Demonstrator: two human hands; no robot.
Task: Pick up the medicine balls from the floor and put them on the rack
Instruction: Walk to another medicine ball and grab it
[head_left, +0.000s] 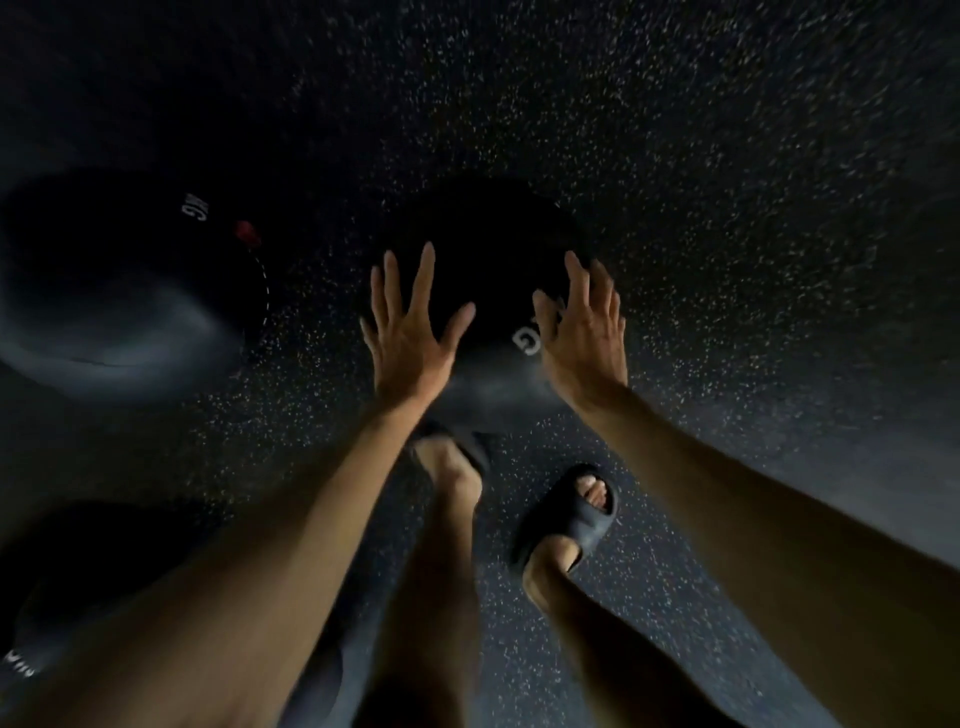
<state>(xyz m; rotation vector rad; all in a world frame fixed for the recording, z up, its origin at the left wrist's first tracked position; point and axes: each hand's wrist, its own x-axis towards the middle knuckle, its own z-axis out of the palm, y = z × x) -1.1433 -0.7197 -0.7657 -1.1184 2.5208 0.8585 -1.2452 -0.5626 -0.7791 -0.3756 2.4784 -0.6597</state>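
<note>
ball (493, 234) sat on the speckled floor (727, 208), both hands open with fingers spread, left hand (415, 332) and right hand (587, 338) on either side of it. only a white "g" was readable by the right thumb. bigger ball (104, 270) off left said "kg", digit blurry.

Black medicine ball (493, 249) (white lettering); white-speckled dark floor (727, 182).

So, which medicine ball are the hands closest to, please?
The centre ball, between left hand and right hand; the red-marked ball and bottom-left ball lie further left.
</note>
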